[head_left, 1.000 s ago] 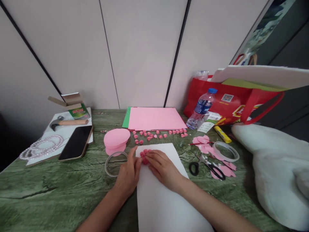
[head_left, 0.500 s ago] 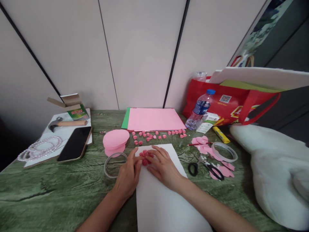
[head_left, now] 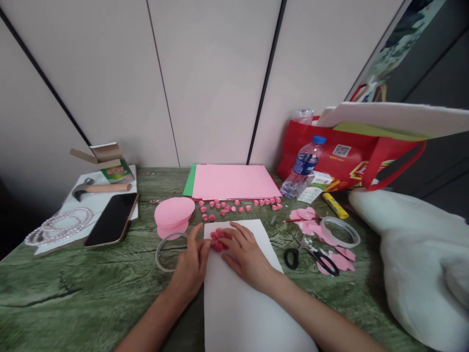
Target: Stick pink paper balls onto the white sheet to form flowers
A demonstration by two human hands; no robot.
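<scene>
A white sheet (head_left: pixel 242 303) lies on the green table in front of me. Near its top edge sits a small cluster of pink paper rosettes (head_left: pixel 218 238). My left hand (head_left: pixel 190 268) rests at the sheet's left edge, fingers stretched toward the cluster and touching it. My right hand (head_left: pixel 246 254) lies flat on the sheet, fingertips pressing on the cluster from the right. Neither hand grips anything. A clear tape ring (head_left: pixel 165 250) lies just left of my left hand.
Stacked pink paper circles (head_left: pixel 174 213), loose rosettes (head_left: pixel 238 206) and pink and green sheets (head_left: pixel 234 181) lie beyond. Scissors (head_left: pixel 311 255), pink petals, another tape ring (head_left: pixel 340 231), a glue stick, a bottle and a red bag (head_left: pixel 351 154) are right. A phone (head_left: pixel 112 219), hammer and beads are left.
My hands have shifted slightly on the rosette cluster; the right fingers now lie more over it. The view has drifted a little.
</scene>
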